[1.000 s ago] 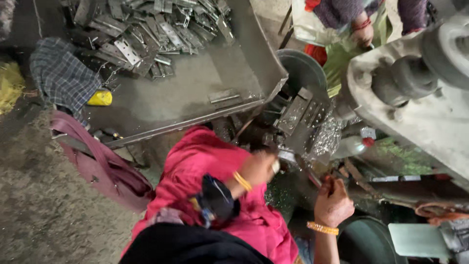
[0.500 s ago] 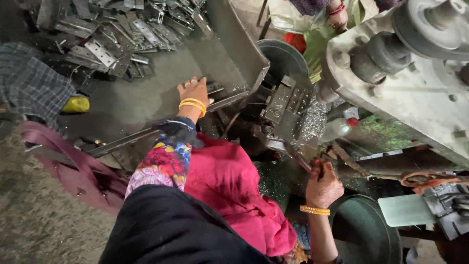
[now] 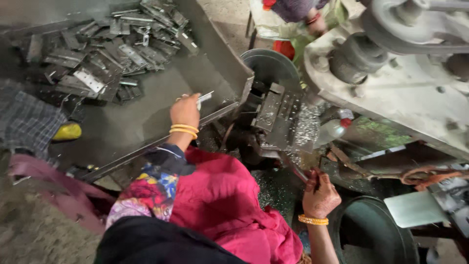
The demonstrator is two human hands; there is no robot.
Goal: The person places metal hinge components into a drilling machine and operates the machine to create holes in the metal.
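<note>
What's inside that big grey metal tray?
In the metal tray lies a heap of flat metal plates at the far end. The left hand holds one small plate over its bare floor. A checked cloth hides the near corner.

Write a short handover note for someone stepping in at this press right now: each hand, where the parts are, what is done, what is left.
Left hand: over the metal tray, holding a flat metal piece.
Right hand: low beside the press die, gripping a thin rod.
Parts: pile of flat metal plates at the tray's far end.
Done: one piece picked.
Left: piece not yet at the die.
</note>
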